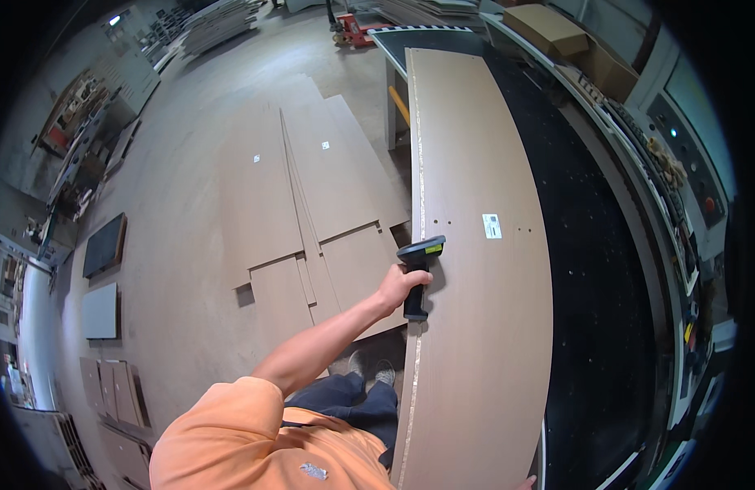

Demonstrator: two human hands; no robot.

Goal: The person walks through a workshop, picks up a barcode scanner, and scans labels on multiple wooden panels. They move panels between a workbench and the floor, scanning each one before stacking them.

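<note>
My left hand [403,287] is wrapped round the grip of a black handheld barcode scanner [420,255], thumb across the handle. The scanner stands over the left edge of a long wood-coloured board [475,351], its head turned toward the right. On the board's face is a small white printed label [492,226], with a few small drilled holes to either side of it. The board's left edge is pale and rough. At the lower edge of the picture, by the board's right side, only the fingertips of my right hand [527,483] show; its grip is hidden.
The board rests over a black machine bed [594,327]. Several flat panels [263,188] lie stacked on the floor at left. A control panel [688,155] and cardboard boxes [549,31] stand at right. A red pallet truck [354,31] is at the back.
</note>
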